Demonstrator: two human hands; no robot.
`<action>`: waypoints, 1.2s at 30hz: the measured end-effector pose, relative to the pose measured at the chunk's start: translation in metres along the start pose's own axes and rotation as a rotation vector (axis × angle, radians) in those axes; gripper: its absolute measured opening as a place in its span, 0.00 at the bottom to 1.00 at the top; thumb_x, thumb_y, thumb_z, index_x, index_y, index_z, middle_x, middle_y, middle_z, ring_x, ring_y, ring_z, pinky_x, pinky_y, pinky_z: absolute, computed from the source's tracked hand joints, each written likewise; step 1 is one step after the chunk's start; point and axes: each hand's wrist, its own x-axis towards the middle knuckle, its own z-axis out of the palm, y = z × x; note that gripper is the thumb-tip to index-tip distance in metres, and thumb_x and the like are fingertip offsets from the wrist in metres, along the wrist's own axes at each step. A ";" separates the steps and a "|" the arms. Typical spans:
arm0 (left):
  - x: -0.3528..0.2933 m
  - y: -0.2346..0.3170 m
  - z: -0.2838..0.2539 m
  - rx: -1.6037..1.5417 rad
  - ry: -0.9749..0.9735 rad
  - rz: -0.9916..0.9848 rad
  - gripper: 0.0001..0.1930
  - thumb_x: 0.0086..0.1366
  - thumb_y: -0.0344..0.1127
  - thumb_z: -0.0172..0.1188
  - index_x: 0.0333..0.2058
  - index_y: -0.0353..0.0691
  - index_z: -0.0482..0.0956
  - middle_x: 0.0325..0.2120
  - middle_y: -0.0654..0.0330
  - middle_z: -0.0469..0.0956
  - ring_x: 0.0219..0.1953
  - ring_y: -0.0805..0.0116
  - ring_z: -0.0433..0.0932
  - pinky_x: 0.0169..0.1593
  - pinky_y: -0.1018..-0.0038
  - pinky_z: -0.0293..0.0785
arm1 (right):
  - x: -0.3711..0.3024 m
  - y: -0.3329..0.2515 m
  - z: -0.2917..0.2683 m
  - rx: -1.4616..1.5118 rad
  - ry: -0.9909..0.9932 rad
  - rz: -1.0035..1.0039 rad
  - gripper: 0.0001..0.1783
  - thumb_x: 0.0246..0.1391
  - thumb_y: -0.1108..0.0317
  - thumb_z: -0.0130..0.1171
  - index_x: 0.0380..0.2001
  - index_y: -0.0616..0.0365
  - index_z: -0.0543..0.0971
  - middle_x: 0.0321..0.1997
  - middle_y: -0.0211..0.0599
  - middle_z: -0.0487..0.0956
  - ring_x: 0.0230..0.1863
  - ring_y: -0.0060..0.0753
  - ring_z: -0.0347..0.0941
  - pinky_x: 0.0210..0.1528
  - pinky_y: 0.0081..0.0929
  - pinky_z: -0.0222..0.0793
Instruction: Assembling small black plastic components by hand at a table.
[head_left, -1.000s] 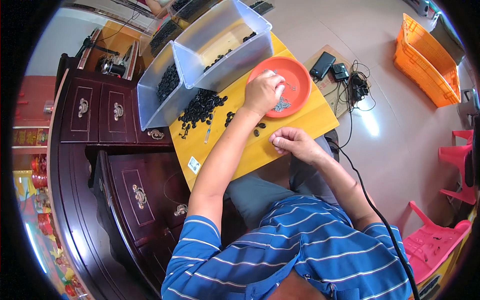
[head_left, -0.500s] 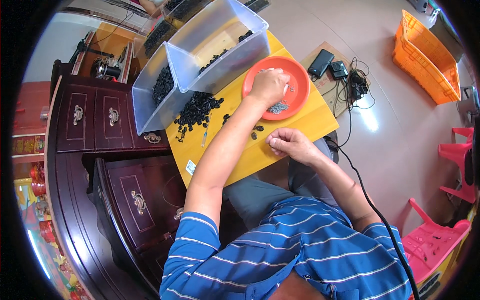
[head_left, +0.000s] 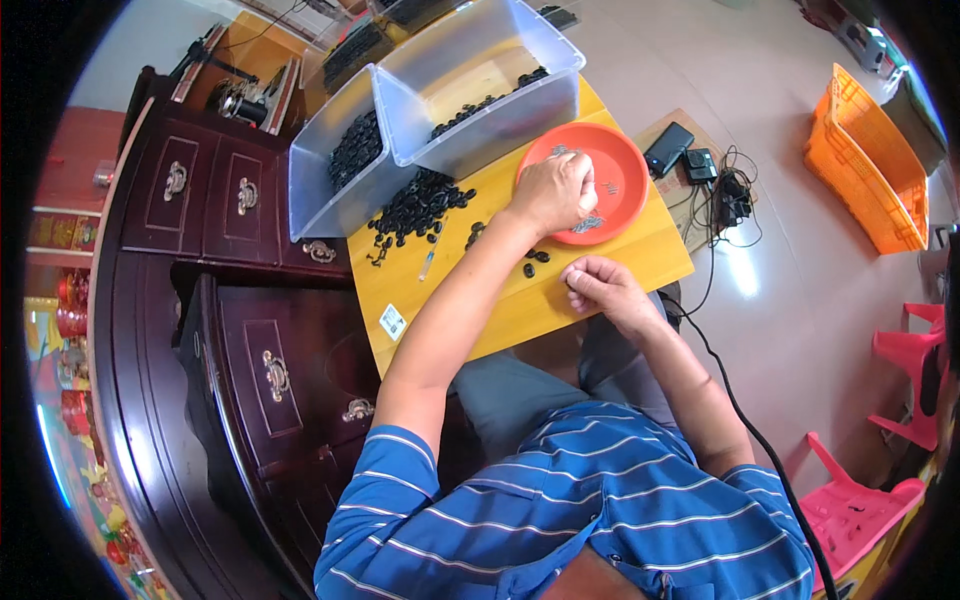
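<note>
My left hand [head_left: 556, 192] is over the left side of a round orange-red dish [head_left: 628, 195], its fingers curled and closed. Whether anything is between them is hidden. Small grey metal pieces [head_left: 588, 223] lie in the dish. My right hand [head_left: 612, 292] hovers by the near right edge of the yellow tabletop [head_left: 470, 325], thumb and fingers pinched together; a small dark piece seems to show at the fingertips, too small to name. Between my hands sit a few black oval pieces [head_left: 537, 262]. A larger heap of black pieces [head_left: 422, 203] spreads on the left.
Two clear plastic bins [head_left: 475, 135] [head_left: 330, 205] holding black pieces stand at the table's far left. A dark wooden cabinet [head_left: 230, 330] borders the left. On the floor, right, are electronic devices with cables [head_left: 735, 195], an orange crate [head_left: 865, 170] and pink stools [head_left: 855, 505].
The view has shifted, so the table appears farther right and slightly lower. My left hand has drawn toward the dish's near left side. My right hand keeps its pinch near the table edge.
</note>
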 end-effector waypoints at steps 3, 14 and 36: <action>-0.034 0.006 -0.020 -0.063 0.041 -0.059 0.04 0.56 0.33 0.56 0.28 0.40 0.73 0.24 0.54 0.78 0.27 0.54 0.80 0.32 0.61 0.75 | 0.003 -0.001 0.003 0.028 0.039 -0.018 0.10 0.66 0.60 0.56 0.39 0.54 0.77 0.29 0.21 0.75 0.29 0.14 0.70 0.35 0.15 0.69; -0.135 0.029 -0.051 -0.002 0.061 -0.038 0.05 0.57 0.32 0.58 0.31 0.40 0.72 0.26 0.55 0.76 0.32 0.54 0.78 0.36 0.61 0.74 | 0.008 0.005 0.033 -0.026 0.016 0.002 0.11 0.65 0.58 0.58 0.35 0.52 0.77 0.27 0.21 0.75 0.27 0.14 0.70 0.33 0.15 0.68; -0.226 0.027 -0.039 -0.522 0.360 -0.329 0.02 0.61 0.26 0.61 0.32 0.36 0.77 0.26 0.55 0.79 0.27 0.59 0.79 0.31 0.69 0.74 | 0.018 0.032 0.071 -0.169 -0.069 0.130 0.10 0.64 0.59 0.58 0.35 0.53 0.78 0.27 0.20 0.76 0.28 0.13 0.70 0.34 0.15 0.67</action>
